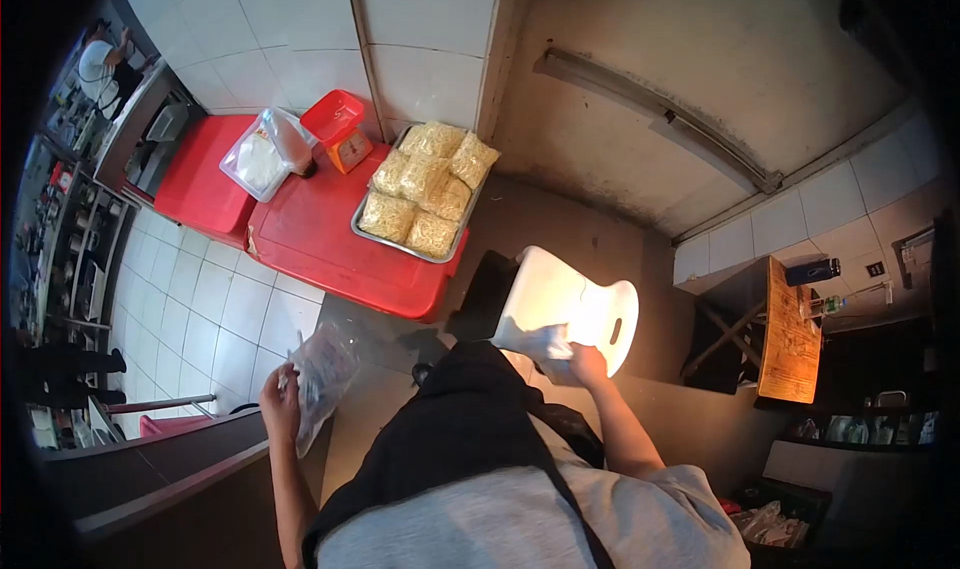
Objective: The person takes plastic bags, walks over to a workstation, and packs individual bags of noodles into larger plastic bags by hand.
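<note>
My left hand [280,397] is closed on the top of a clear plastic bag [326,374], which hangs to its right above the floor. What the bag holds is hard to make out. My right hand [588,365] is closed around a crumpled, whitish plastic bundle [545,343] over the near edge of a white plastic chair [560,294]. Ahead, a metal tray [448,257] rests on a red chest lid [340,259] with several clear bags of pale yellow noodles [425,179] piled in it.
Left of the tray are an orange scale with a red pan [335,117] and a plastic tub [258,159]. A wooden table [790,334] stands at right. Near left is a dark ledge [190,484]. Another person [100,69] is far left.
</note>
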Demonstrator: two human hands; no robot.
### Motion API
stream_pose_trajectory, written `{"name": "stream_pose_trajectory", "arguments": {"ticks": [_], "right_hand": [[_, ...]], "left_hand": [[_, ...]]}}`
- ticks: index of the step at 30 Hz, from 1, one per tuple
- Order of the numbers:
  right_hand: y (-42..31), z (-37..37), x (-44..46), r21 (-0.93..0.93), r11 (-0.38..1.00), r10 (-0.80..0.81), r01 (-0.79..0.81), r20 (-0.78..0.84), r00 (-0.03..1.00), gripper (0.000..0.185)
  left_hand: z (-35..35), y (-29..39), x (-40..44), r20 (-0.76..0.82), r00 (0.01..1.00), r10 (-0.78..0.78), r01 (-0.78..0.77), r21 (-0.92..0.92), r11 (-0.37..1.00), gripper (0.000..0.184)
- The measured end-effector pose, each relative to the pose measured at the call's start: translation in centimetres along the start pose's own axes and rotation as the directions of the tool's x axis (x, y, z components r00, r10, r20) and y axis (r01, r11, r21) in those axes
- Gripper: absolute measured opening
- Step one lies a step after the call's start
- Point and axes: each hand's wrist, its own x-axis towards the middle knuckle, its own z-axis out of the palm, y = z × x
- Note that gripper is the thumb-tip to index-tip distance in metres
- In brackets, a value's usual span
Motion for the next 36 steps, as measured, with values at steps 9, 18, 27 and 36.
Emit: {"name": "stream_pose_trajectory", "arguments": {"ticks": [9, 18, 27, 36], "right_hand": [[5.0, -0.5, 0.5, -0.056, 0.997, 0.052, -0.043, 0.171, 0.984, 0.023], [12.2, -1.0, 14.8, -0.242, 0.964, -0.009, 0.107, 0.374, 0.927, 0.027], [14.0, -10.9, 27.4, -0.213, 0.930, 0.240, -0.300, -0.268, 0.933, 0.022], [4.9, -18.6, 45.5, -0.343, 0.859, -0.279, 0.380, 0.308, 0.909, 0.024]], "left_hand": [[3.1, -0.6, 4.4, 0.085, 0.990, 0.109, -0.098, -0.124, 0.987, 0.021], [1.4, -1.8, 7.2, -0.008, 1.000, 0.024, -0.024, -0.067, 0.997, 0.022], [8.1, 2.7, 11.3, -0.110, 0.983, -0.147, 0.134, -0.122, 0.983, 0.023], [19.0, 6.8, 11.5, -0.328, 0.904, -0.275, 0.158, -0.342, 0.926, 0.022]]}}
